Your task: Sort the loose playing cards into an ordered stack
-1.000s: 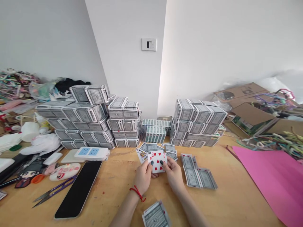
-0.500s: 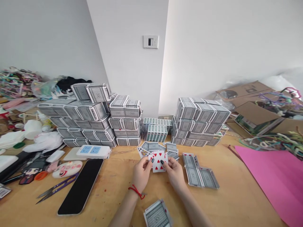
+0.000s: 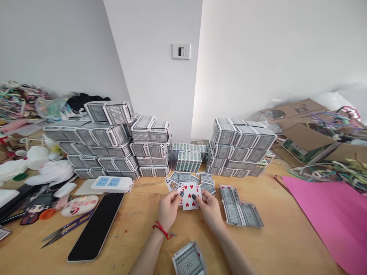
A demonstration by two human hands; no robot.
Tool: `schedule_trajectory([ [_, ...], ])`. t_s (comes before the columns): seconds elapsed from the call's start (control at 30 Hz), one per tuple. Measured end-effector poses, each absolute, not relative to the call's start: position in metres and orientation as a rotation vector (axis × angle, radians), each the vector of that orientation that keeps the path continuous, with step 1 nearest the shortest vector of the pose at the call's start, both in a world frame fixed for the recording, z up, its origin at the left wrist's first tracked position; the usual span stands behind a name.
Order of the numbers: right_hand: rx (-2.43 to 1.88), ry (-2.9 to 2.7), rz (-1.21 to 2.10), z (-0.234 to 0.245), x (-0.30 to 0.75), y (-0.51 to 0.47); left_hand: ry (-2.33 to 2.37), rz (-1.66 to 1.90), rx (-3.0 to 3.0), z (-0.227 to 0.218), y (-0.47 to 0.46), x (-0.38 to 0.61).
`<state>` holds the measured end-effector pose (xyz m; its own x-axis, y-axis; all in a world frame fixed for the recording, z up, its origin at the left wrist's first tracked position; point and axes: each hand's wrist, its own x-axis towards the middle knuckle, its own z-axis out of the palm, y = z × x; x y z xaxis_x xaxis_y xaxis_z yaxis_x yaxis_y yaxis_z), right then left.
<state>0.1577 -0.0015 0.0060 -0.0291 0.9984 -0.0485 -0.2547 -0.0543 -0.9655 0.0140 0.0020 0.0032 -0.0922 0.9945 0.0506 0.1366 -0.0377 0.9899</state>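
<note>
Several playing cards (image 3: 189, 199), face toward me with a five of hearts in front, are pinched between my two hands. My left hand (image 3: 168, 208), with a red string bracelet at the wrist, grips their left edge, thumb on the face. On the right edge sits the thumb of my right hand (image 3: 211, 211), fingers behind the cards. Just beyond lie loose cards (image 3: 183, 177), some face down, a king among those face up. A joined construction of folded cards (image 3: 242, 210) lies right of my right hand. Between my forearms is another card piece (image 3: 189, 260), cut off by the frame.
Stacked card-covered blocks stand as a left stack (image 3: 100, 145) and a right stack (image 3: 243, 147). Between them are small green-patterned boxes (image 3: 188, 160). On the left lie a phone (image 3: 96, 227), scissors (image 3: 67, 229) and a power strip (image 3: 111, 184); on the right, pink paper (image 3: 323, 217) and a cardboard box (image 3: 312, 141).
The whole view has shifted slightly. Both hands keep their hold on the cards, with hardly any movement; the things on the table stay in place.
</note>
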Motion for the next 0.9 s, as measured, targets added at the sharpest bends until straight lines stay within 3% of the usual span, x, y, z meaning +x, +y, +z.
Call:
schedule_trajectory([
  [0.57,-1.072,-0.992,1.368,0.007,0.160,0.000,1.168,1.246,1.061,0.016,0.001,0.014],
  [0.9,-1.097,-0.974,1.368,0.008,0.161,-0.001,0.876,1.021,0.740,0.019,0.004,0.002],
])
